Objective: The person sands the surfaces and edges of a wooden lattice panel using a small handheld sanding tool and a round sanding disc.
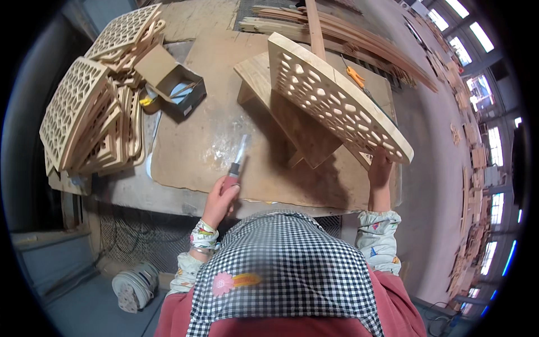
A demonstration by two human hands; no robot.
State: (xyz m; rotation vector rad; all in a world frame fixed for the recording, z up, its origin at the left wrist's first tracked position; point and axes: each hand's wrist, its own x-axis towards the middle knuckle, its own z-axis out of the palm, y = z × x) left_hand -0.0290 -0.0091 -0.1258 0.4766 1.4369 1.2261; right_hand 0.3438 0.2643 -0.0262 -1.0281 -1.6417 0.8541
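Note:
My left hand (220, 201) is closed round the reddish handle of a knife-like hand tool (233, 168). Its narrow, bright blade points away from me over the table; the exact kind of blade is hard to make out. On the right, my right hand (380, 167) grips the near end of a thick wooden panel (337, 80) pierced with many rounded holes. That panel is tilted up on its edge, leaning over a low wooden stand (292, 124). Part of the stand is hidden behind the panel, and my right fingertips are partly out of sight.
Similar pierced panels (76, 112) are stacked at the left. Beside them stands an open cardboard box (188, 101) with a yellow tape roll (149, 103). An orange-handled tool (355, 77) lies behind the panel, and long wooden strips (359, 42) lie beyond. A white bucket (135, 286) is on the floor.

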